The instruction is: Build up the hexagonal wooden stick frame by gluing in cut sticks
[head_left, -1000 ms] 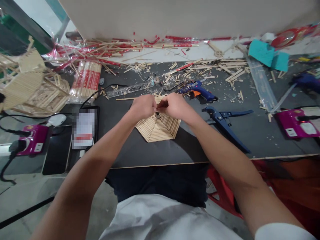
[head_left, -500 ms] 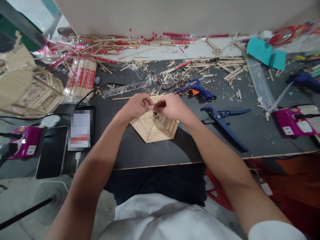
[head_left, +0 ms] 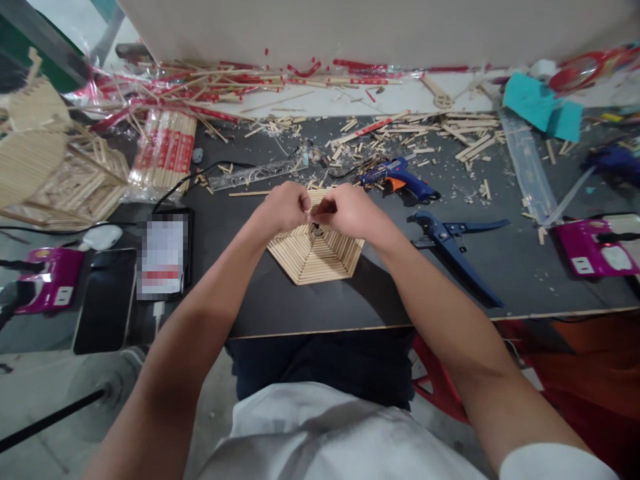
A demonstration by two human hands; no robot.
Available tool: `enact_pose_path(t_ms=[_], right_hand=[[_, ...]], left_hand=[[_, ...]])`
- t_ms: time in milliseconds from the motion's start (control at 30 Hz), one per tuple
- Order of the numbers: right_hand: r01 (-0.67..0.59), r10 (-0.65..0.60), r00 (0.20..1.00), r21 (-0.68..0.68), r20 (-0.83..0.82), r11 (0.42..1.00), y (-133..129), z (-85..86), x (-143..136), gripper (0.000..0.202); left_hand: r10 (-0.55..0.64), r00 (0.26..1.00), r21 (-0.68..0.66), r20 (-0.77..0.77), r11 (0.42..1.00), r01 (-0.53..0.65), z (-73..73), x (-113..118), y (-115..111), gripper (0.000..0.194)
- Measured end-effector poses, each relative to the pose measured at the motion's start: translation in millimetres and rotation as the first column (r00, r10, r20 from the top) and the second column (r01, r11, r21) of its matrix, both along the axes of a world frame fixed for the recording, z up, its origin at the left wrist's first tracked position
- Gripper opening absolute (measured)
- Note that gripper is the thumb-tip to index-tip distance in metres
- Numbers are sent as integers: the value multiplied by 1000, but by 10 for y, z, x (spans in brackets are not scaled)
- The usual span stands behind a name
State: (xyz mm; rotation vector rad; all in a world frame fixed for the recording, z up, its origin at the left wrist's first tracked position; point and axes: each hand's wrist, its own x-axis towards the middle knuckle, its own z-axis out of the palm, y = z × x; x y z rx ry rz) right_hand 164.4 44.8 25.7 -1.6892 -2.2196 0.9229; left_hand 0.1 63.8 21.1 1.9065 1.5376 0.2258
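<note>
A hexagonal panel made of thin wooden sticks lies on the dark table, with a small dark opening near its middle. Both hands are over its far half and cover part of it. My left hand is closed, fingertips pinched close to the opening. Facing it, my right hand is also closed in a pinch, the two sets of fingertips nearly meeting. Whatever sits between the fingers is too small to make out. A single stick lies just beyond my left hand.
Right of the panel lie a blue glue gun and a blue pipe cutter. A clear ruler and stick scraps lie at the back. Two phones and a purple power strip are at left, below bundled sticks.
The whole view has shifted slightly, so things appear a little further right. Both hands stay pinched over the panel, with only small finger movement.
</note>
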Motion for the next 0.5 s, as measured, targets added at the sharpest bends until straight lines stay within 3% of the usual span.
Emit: enact_pose_path(t_ms=[100, 200, 500], right_hand=[[-39, 39, 999, -6, 19, 999, 26, -13, 11, 12], [-58, 58, 997, -4, 55, 998, 35, -19, 9, 14], [-58, 52, 997, 92, 64, 994, -10, -96, 6, 16]], left_hand=[[-106, 968, -18, -228, 994, 104, 107, 98, 39, 13], [-182, 924, -43, -336, 983, 178, 170, 159, 61, 10], [-125, 946, -29, -298, 992, 122, 85, 238, 80, 30]])
